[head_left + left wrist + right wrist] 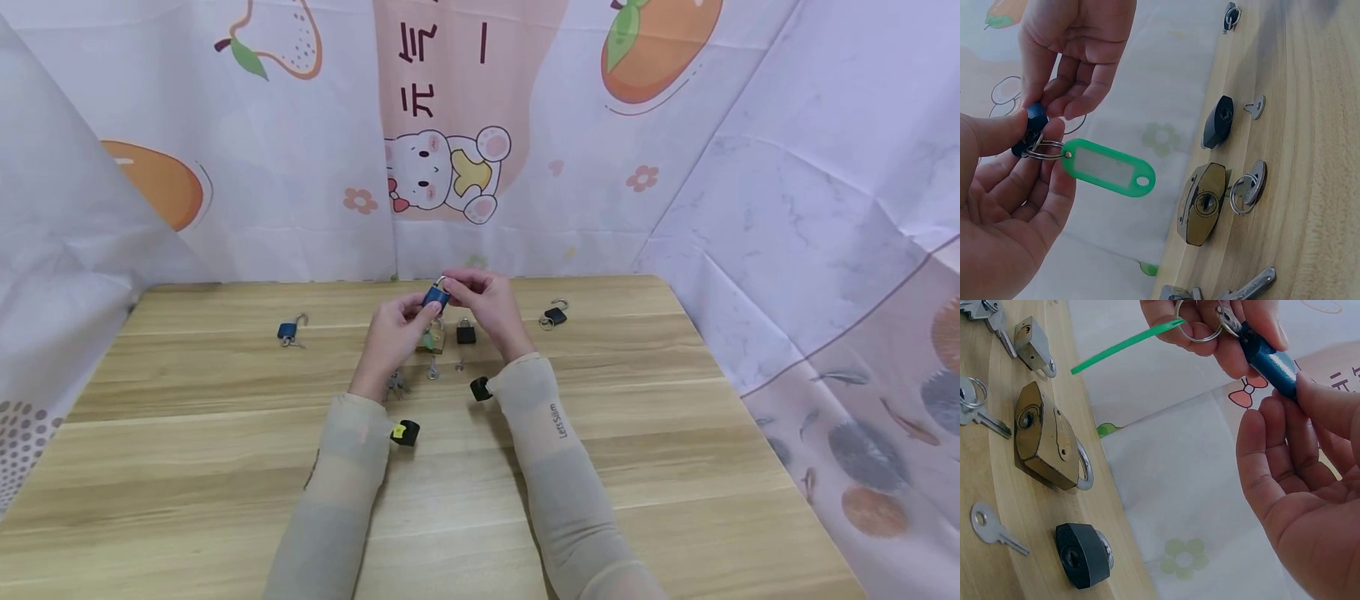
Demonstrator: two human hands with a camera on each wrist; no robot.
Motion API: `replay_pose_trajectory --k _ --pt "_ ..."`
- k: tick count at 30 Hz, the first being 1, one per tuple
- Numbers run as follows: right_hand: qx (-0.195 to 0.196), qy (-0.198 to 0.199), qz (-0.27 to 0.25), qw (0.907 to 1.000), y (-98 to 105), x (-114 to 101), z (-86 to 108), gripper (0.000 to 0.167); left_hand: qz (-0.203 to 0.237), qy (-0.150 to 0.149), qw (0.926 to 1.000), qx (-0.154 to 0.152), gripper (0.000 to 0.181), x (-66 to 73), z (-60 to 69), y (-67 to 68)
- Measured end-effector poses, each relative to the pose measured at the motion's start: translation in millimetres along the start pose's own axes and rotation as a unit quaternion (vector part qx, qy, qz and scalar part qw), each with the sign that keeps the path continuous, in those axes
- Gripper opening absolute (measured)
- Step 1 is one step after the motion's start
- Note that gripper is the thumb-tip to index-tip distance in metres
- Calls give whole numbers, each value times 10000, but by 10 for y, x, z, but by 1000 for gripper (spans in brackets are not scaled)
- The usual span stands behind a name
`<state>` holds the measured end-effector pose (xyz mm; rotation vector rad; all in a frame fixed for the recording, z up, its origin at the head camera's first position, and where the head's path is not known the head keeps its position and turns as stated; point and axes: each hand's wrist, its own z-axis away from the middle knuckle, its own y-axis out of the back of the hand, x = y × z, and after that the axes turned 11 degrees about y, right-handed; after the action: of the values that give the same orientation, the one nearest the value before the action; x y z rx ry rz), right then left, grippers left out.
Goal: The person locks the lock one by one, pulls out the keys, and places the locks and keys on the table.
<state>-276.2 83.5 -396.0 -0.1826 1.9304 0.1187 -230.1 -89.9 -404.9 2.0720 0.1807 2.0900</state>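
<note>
Above the back of the table, my left hand (396, 335) holds a blue padlock (436, 297) by its body, between thumb and fingers. A key sits at the bottom of the lock, as the right wrist view shows. From its metal ring hangs a green key tag (1108, 167). My right hand (495, 310) pinches the padlock at its shackle end; the fingers partly cover the shackle, so I cannot tell whether it is locked. Below the hands stand a brass padlock (1047, 440) and a black padlock (1083, 556), each with a key lying in front.
Another blue padlock (287, 331) lies at the left with its shackle swung out. At the right is a dark padlock (555, 316) with a raised shackle. Two black objects (406, 433) (481, 388) lie nearer the forearms. A silver padlock (1033, 345) and several keys (397, 382) are beside the brass lock.
</note>
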Motion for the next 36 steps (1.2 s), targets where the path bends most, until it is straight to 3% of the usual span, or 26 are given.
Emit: replay_pose_trajectory --k 14,21,36 --pt "-278 124 308 9991 -18 32 3 27 -247 153 9996 29 31 -22 25 -6" --pt "-324 229 485 9980 19 16 6 21 -246 16 9997 37 29 -32 2 -66" --pt "-514 -141 850 9950 64 41 -3 24 -416 -3 9990 132 27 -64 4 -102"
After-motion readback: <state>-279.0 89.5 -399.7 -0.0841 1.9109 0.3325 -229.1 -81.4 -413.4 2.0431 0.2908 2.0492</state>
